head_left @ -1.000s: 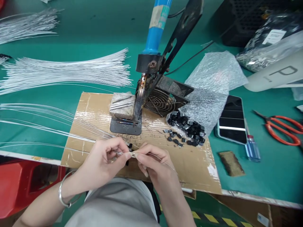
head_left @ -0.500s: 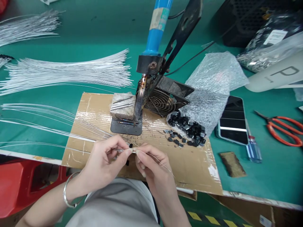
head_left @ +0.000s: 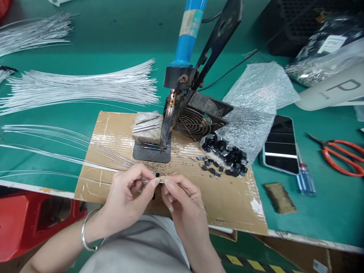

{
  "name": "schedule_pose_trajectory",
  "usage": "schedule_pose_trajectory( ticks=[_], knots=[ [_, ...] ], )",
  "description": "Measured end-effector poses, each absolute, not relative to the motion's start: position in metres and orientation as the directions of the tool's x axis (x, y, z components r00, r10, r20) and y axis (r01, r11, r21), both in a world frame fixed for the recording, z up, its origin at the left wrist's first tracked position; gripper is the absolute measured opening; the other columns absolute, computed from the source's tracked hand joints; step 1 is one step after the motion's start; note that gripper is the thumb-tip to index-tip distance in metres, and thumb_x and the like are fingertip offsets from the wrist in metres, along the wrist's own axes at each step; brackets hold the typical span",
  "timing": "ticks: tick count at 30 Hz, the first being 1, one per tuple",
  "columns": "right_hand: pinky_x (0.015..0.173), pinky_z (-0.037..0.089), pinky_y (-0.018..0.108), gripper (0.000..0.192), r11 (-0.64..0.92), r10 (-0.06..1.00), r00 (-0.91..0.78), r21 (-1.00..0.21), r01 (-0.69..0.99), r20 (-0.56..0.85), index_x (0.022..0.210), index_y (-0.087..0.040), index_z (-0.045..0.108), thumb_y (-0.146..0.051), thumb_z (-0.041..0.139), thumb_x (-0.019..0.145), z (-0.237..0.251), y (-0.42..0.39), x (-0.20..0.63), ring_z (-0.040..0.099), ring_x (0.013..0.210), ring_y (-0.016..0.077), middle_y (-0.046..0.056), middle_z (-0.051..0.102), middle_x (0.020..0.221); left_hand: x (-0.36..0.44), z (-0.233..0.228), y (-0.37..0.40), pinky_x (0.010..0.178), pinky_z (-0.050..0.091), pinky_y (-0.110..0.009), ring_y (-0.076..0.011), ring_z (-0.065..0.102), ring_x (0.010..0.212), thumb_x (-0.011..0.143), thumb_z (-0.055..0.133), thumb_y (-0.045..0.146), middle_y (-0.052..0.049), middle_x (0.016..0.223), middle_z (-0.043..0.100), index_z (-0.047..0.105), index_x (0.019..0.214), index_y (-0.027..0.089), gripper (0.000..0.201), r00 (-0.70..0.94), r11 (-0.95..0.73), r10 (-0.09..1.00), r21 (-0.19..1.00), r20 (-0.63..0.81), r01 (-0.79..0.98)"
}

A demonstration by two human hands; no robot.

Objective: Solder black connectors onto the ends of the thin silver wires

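While both hands pinch the thin wire at fingertips, it could slip or kink near the iron.

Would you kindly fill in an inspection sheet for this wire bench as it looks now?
Surface: green bench mat with a taped cardboard sheet at the front edge.
Job's things: thin wire pinched between both hands; loose wires fan out to the left; soldering iron clamped in its stand; black parts pile.
Clutter: phone, scissors, bubble wrap.
Grips: left hand and right hand both closed on the wire.
Cables: black cord behind the stand.
Surroundings: red stool below the bench.
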State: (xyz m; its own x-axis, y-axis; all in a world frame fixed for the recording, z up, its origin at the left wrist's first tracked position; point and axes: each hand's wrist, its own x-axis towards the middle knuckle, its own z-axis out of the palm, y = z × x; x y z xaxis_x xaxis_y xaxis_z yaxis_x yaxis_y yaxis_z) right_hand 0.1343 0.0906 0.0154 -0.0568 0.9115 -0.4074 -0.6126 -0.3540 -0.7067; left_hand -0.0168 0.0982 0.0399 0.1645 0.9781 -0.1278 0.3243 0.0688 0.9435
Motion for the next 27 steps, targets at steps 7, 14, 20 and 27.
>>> schedule_pose_trajectory(
  ticks=[7, 14, 20, 27],
  knots=[
    [0.042, 0.034, 0.016, 0.016, -0.344, 0.915, -0.043, -0.720, -0.602, -0.401, 0.076, -0.023, 0.085, -0.038, 0.088, 0.077, 0.0148, 0.0919, 0.1345, 0.048, 0.048, 0.0054, -0.003, 0.057, 0.055, -0.0125, 0.0434, 0.1009, 0.051, 0.037, -0.024, -0.0118, 0.049, 0.057, 0.098, 0.060, 0.032, -0.001, 0.066, 0.060, 0.063, 0.081, 0.018, 0.023, 0.128, 0.137, 0.976, 0.952, -0.178, 0.275],
    [0.047, 0.043, 0.018, 0.020, -0.320, 0.935, -0.040, -0.785, -0.530, -0.354, 0.091, -0.026, 0.087, -0.044, 0.082, 0.085, 0.0130, 0.0894, 0.1388, 0.055, 0.054, 0.0068, -0.001, 0.064, 0.070, -0.0124, 0.0487, 0.1054, 0.050, 0.035, -0.023, -0.0121, 0.050, 0.057, 0.094, 0.065, 0.033, -0.001, 0.066, 0.062, 0.065, 0.081, 0.018, 0.020, 0.071, 0.178, 0.977, 0.950, -0.202, 0.258],
    [0.046, 0.042, 0.019, 0.011, -0.291, 0.948, -0.018, -0.839, -0.461, -0.318, 0.087, -0.027, 0.086, -0.037, 0.083, 0.086, 0.0104, 0.0861, 0.1389, 0.054, 0.052, 0.0061, -0.002, 0.061, 0.070, -0.0125, 0.0493, 0.1070, 0.049, 0.033, -0.023, -0.0111, 0.047, 0.055, 0.094, 0.065, 0.031, 0.000, 0.065, 0.060, 0.064, 0.079, 0.018, 0.020, 0.072, 0.143, 0.983, 0.955, -0.166, 0.261],
    [0.045, 0.039, 0.020, 0.011, -0.300, 0.943, -0.011, -0.838, -0.456, -0.331, 0.084, -0.026, 0.085, -0.036, 0.084, 0.085, 0.0108, 0.0876, 0.1386, 0.052, 0.050, 0.0061, -0.002, 0.062, 0.067, -0.0136, 0.0476, 0.1051, 0.051, 0.036, -0.024, -0.0120, 0.051, 0.058, 0.096, 0.064, 0.032, -0.002, 0.069, 0.063, 0.064, 0.081, 0.018, 0.020, 0.082, 0.141, 0.982, 0.951, -0.169, 0.276]
  ],
)
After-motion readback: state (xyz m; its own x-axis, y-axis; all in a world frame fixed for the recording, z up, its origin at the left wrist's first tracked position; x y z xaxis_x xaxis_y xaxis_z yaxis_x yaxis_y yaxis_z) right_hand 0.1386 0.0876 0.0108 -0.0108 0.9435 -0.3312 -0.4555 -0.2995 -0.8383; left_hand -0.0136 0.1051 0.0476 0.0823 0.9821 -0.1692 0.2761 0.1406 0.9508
